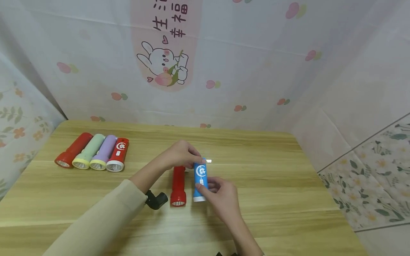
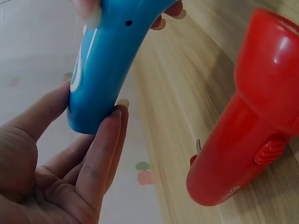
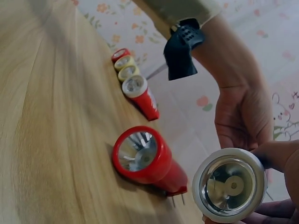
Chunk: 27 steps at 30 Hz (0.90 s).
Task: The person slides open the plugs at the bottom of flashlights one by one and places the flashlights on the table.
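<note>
Soft light, pale sheen on the near tabletop (image 1: 180, 229), diffuse shadows, small highlight on the nearer red flashlight (image 2: 245, 123), far cloth (image 3: 192, 119) slightly blurred

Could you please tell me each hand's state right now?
Left hand: holding the tail of the blue cylindrical flashlight.
Right hand: holding it near the lens.

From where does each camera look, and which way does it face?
Head: on the person's head, facing forward and down at the table; the left sleeve, left grip and right grip show.
Left wrist: facing the blue flashlight, with the wall cloth behind; both grips show partly.
Right wrist: facing the blue flashlight's lens end, with the row of four flashlights beyond; the left sleeve and parts of both grips show.
Shared: both wrist views show the blue flashlight and the nearby red flashlight.
</note>
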{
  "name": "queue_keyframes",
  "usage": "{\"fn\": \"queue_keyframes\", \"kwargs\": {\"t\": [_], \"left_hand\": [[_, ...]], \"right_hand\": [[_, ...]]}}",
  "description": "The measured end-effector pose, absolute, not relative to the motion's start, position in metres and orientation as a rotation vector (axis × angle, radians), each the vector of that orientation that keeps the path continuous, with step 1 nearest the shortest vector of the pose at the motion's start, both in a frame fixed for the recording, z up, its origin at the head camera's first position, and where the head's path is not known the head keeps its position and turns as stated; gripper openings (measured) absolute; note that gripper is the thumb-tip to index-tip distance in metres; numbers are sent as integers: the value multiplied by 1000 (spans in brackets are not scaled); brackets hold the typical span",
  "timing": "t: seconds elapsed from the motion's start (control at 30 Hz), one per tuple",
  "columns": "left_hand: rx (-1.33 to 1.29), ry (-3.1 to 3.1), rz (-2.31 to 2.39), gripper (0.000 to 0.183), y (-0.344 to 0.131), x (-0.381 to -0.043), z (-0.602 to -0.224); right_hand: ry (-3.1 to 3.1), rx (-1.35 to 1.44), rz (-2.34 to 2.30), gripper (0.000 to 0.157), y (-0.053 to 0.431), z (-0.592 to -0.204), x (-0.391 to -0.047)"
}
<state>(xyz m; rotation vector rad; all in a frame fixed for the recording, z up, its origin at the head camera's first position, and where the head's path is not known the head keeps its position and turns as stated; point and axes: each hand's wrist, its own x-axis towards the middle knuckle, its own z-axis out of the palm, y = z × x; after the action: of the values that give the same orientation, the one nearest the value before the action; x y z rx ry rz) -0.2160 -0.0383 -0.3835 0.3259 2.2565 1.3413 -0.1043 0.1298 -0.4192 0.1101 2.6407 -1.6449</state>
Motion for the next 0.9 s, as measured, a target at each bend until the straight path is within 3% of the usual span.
{"fn": "queue_keyframes", "kwargs": {"t": [0.9], "left_hand": [[373,2337,1159,23,-27,-233,-410]], "right_hand": [[2822,60,-1245,32,124,-440,-117]]}}
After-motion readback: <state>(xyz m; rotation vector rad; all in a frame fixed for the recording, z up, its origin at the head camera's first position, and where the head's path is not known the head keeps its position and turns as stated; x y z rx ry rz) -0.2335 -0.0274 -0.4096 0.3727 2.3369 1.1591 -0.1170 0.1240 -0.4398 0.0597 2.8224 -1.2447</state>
